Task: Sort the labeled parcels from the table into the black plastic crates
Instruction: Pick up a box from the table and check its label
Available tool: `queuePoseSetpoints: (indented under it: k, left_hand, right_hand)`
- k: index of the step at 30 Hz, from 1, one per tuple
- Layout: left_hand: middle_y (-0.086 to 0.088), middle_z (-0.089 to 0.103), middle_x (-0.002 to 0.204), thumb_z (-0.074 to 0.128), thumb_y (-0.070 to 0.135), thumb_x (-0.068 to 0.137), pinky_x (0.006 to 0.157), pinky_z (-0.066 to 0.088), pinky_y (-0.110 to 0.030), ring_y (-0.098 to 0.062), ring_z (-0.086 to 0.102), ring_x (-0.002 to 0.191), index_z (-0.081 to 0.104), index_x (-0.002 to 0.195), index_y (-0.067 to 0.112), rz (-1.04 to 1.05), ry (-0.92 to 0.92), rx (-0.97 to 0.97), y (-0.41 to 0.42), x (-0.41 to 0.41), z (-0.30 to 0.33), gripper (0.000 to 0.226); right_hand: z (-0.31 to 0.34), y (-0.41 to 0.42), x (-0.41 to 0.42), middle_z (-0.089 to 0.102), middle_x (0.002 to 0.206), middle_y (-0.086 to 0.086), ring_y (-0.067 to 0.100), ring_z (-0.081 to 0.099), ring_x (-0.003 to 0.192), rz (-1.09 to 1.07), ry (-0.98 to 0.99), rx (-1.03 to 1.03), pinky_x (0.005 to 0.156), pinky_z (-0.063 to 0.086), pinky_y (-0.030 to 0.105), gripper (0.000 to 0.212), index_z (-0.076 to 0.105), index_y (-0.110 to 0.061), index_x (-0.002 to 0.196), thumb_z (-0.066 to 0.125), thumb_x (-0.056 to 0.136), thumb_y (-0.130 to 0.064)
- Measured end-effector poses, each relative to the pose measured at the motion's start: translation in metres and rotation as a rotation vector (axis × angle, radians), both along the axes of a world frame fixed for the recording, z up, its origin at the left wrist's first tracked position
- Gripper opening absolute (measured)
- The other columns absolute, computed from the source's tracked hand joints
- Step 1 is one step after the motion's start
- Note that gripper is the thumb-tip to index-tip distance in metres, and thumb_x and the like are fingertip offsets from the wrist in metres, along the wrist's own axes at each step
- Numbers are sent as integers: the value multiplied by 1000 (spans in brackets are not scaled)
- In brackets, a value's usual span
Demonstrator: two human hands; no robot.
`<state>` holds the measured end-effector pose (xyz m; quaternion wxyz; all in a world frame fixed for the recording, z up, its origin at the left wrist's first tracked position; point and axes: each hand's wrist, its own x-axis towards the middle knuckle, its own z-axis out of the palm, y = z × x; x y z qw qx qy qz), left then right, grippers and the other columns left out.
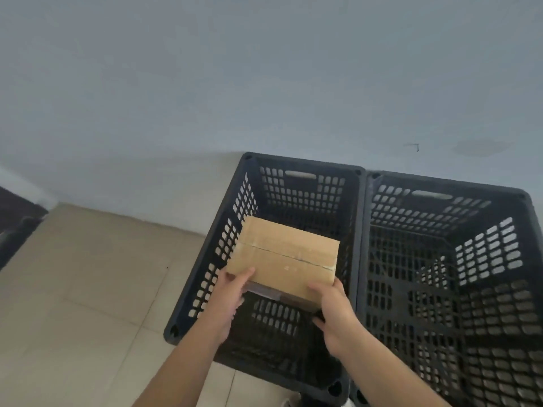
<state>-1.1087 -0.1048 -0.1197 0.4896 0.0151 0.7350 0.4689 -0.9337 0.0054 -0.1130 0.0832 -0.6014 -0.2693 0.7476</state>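
Cardboard parcel [286,257], gripped at its near corners by my left hand [232,292] and right hand [335,309], above left crate [293,165]; label unseen, so it may be missorted.

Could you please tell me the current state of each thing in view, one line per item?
Cardboard box: taped shut, held over the left crate, not yet set down.
Left crate: upright on the floor, nothing visible on the part of its bottom in view.
Right crate: upright, touching the left crate, no parcel visible inside.
Left hand: grips the box's near left corner.
Right hand: grips the box's near right corner.
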Motion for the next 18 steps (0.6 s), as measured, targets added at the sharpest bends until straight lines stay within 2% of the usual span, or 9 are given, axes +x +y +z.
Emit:
queuePoseSetpoints:
  k: [2, 5, 8, 9, 11, 13, 15, 18]
  left_hand:
    - [-1, 58, 141, 70, 38, 96, 114, 43, -45, -23, 59, 125, 44, 139, 30, 8, -29, -19, 15, -13, -22, 51]
    - [-4, 62, 134, 72, 33, 95, 94, 53, -35, -20, 64, 112, 47, 137, 28, 33, -97, -33, 33, -32, -43, 49]
    - [-3, 62, 127, 74, 34, 94, 106, 49, -43, -22, 63, 112, 35, 153, 27, 21, -127, -36, 51, -47, -56, 72]
    - [-3, 62, 129, 75, 34, 93, 105, 49, -43, -21, 62, 113, 37, 152, 26, 13, -137, -30, 59, -51, -60, 71]
    - [-1, 63, 129, 75, 34, 92, 103, 46, -41, -18, 61, 110, 50, 136, 29, 5, -160, -15, 76, -59, -67, 52]
    - [3, 61, 125, 75, 35, 92, 111, 40, -45, -19, 57, 113, 54, 128, 31, 2, -178, -13, 90, -65, -75, 42]
    - [5, 60, 123, 74, 35, 93, 116, 37, -46, -23, 54, 122, 52, 138, 29, -10, -202, -9, 107, -71, -83, 51]
    - [1, 58, 134, 74, 37, 94, 120, 35, -49, -26, 50, 133, 49, 145, 28, -34, -218, 13, 134, -82, -97, 58]
  right_hand:
    - [-19, 6, -11, 48, 120, -2, 25, 43, 117, -32, -43, -62, 115, 40, 52, 54, 38, -33, 152, 60, 104, -23]
    - [-40, 22, -28, 50, 114, -2, 32, 47, 125, -62, -72, -102, 116, 40, 54, 58, 40, -29, 154, 63, 101, -24]
    - [-54, 43, -44, 56, 119, 1, 29, 52, 118, -78, -76, -66, 107, 45, 50, 58, 41, -28, 154, 64, 101, -27]
    - [-59, 50, -50, 57, 125, 2, 28, 53, 116, -81, -77, -40, 103, 46, 49, 59, 41, -29, 154, 65, 100, -29]
    - [-68, 64, -59, 53, 143, 5, 29, 51, 123, -87, -108, 45, 107, 44, 49, 63, 39, -29, 156, 66, 99, -35]
    - [-72, 79, -68, 46, 152, 5, 30, 48, 130, -68, -147, 120, 113, 41, 50, 68, 37, -31, 157, 68, 97, -39]
    - [-74, 95, -79, 46, 153, 4, 30, 48, 134, -82, -162, 175, 115, 39, 49, 70, 36, -32, 158, 70, 97, -39]
    - [-81, 125, -91, 49, 152, 4, 28, 48, 133, -99, -196, 233, 113, 38, 46, 69, 36, -29, 159, 69, 98, -35]
